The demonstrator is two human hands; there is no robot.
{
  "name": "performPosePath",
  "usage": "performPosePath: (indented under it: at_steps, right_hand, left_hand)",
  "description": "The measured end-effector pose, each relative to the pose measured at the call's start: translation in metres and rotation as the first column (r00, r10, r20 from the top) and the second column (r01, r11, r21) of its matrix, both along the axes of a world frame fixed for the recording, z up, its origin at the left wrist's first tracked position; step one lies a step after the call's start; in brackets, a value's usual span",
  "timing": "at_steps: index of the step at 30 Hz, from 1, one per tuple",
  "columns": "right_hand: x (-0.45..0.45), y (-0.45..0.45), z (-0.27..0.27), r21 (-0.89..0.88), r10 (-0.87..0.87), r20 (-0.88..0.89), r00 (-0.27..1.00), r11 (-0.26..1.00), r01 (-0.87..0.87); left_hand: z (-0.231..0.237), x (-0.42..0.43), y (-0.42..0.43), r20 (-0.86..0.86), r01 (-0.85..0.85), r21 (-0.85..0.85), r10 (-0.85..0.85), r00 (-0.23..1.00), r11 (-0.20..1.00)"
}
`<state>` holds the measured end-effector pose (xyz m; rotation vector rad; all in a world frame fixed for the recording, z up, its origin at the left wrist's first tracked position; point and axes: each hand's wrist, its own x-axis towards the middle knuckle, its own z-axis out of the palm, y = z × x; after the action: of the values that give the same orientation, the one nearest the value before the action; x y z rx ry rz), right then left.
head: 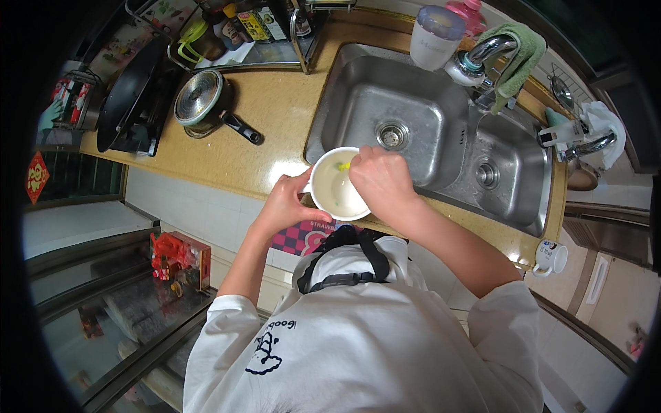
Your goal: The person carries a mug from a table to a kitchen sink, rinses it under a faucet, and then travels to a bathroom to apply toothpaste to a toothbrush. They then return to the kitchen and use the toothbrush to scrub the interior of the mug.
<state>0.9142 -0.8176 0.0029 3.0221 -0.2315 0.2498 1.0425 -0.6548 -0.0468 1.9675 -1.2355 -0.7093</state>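
Note:
Before my body is a white mug [338,204], tilted so that its inside faces me. My left hand [289,201] grips it by the handle side, with the thumb along the lower rim. My right hand [382,178] is closed in a fist at the mug's right rim. From that fist a thin yellow-green tool [344,166] reaches into the mug. Most of it is hidden by my fingers, so its kind is unclear. A small green speck shows on the mug's inner wall. Both hands are over the counter's front edge, beside the large sink basin [356,118].
A small basin [516,155] adjoins the large one, under a chrome faucet [496,49] draped with a green cloth [526,51]. Left on the counter [268,103] stands a lidded pot [199,98], its handle pointing right. Another white mug [550,257] stands at the right corner.

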Motion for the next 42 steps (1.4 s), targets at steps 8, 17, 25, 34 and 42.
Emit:
performPosePath:
  at_steps: [8,17,25,34,42]
  right_hand:
    - [0.005,0.009,-0.001,0.001,-0.044,-0.078,0.996,0.999,0.044]
    - [0.001,0.0,-0.016,0.179,0.199,0.073,0.977,0.961,-0.21]
    - [0.003,-0.009,-0.007,0.244,0.348,-0.134,0.928,0.919,-0.31]
    - [0.012,-0.002,0.003,0.265,0.341,-0.243,0.908,0.924,-0.276]
    - [0.009,0.001,0.005,0.239,0.01,-0.202,0.979,0.97,0.039]
  left_hand:
    - [0.006,-0.002,-0.001,0.027,0.001,0.007,-0.001,1.0,1.0]
    - [0.004,-0.002,-0.003,-0.007,0.01,-0.006,-0.01,1.0,1.0]
    - [0.003,0.0,-0.002,-0.035,0.023,0.043,-0.021,0.999,0.999]
    - [0.009,-0.003,-0.005,0.001,0.013,-0.075,-0.013,1.0,0.997]
    - [0.002,0.0,-0.003,0.019,0.015,-0.031,-0.014,1.0,0.999]
